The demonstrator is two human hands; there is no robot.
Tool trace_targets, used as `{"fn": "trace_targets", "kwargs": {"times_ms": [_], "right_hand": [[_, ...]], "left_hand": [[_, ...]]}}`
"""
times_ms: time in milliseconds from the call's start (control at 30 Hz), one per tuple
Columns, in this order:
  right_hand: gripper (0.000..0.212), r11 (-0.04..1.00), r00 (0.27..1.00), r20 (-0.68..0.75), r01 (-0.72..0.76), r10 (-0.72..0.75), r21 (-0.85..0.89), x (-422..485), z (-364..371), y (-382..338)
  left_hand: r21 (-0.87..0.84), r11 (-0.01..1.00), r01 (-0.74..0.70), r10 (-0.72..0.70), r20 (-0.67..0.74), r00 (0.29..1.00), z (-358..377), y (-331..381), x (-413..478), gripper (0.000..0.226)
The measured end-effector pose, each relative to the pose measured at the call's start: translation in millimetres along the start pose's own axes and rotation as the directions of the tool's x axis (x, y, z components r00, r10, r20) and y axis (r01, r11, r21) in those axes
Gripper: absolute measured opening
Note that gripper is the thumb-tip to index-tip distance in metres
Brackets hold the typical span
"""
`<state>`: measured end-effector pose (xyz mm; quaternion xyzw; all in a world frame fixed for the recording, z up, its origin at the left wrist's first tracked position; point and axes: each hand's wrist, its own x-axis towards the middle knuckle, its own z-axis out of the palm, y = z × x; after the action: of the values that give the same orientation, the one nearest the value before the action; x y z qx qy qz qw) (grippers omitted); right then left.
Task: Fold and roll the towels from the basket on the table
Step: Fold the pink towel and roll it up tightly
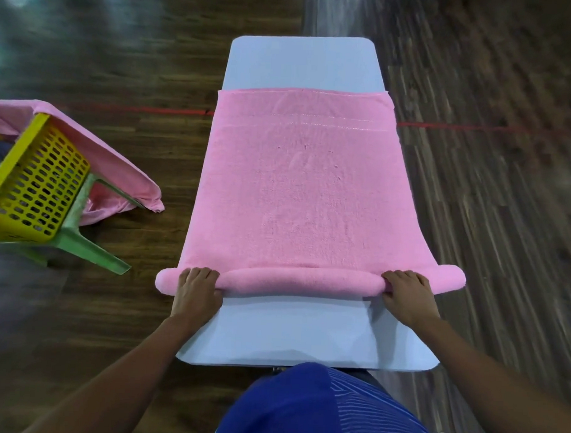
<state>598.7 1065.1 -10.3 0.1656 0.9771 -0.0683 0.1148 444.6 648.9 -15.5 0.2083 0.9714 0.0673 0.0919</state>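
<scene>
Pink towel roll [301,281]; left hand [196,289], right hand [407,295] curled over it

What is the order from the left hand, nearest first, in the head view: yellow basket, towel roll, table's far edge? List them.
1. The towel roll: gripped by the left hand, near end of the table.
2. The yellow basket: off to the left, on a green stool.
3. The table's far edge: straight ahead, beyond the towel's flat part.
</scene>
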Motion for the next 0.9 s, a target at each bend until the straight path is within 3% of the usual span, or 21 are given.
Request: {"fn": "trace_targets", "kwargs": {"times_ms": [100, 133, 300, 367, 500, 567, 733, 800, 900], "right_hand": [[0.028, 0.998, 0.973, 0.227, -0.051, 0.039, 0.044, 7, -16, 4], [0.026, 0.994, 0.970, 0.238, -0.075, 0.054, 0.080, 8, -17, 7], [0.015, 0.999, 0.985, -0.171, -0.015, 0.021, 0.035, 5, 0, 9], [0.014, 0.998, 0.970, -0.240, 0.035, -0.020, 0.056, 1, 8, 6], [0.054, 0.997, 0.994, -0.103, 0.053, -0.046, 0.060, -8, 19, 4], [0.063, 0.998, 0.997, -0.058, 0.053, -0.052, 0.033, -8, 19, 5], [0.033, 1.000, 0.997, -0.080, 0.013, -0.013, 0.001, -2, 5, -3], [0.028, 0.998, 0.999, 0.053, -0.008, 0.012, -0.067, 2, -8, -7], [0.027, 0.996, 0.957, 0.278, -0.075, 0.084, -0.041, 11, -18, -7]], "left_hand": [[-0.008, 0.999, 0.042, -0.042, 0.077, 0.996, -10, -6, 4, 0.030], [-0.038, 0.997, 0.060, -0.058, 0.071, 0.996, -12, -8, 6, 0.029], [-0.083, 0.996, -0.021, 0.008, -0.151, 0.989, -6, -12, 7, 0.020], [-0.054, 0.995, -0.085, 0.075, -0.162, 0.984, -1, -3, 4, 0.019], [-0.021, 0.993, -0.112, 0.111, -0.060, 0.992, 15, 0, -8, 0.048], [0.013, 0.992, -0.123, 0.123, -0.013, 0.992, 17, -2, -13, 0.061], [-0.015, 0.997, -0.073, 0.073, -0.042, 0.996, 8, 0, -2, 0.034], [0.042, 0.995, -0.094, 0.092, 0.051, 0.994, 0, -2, 7, 0.023], [0.045, 0.994, -0.098, 0.082, 0.276, 0.958, -18, -5, 21, 0.035]]}}
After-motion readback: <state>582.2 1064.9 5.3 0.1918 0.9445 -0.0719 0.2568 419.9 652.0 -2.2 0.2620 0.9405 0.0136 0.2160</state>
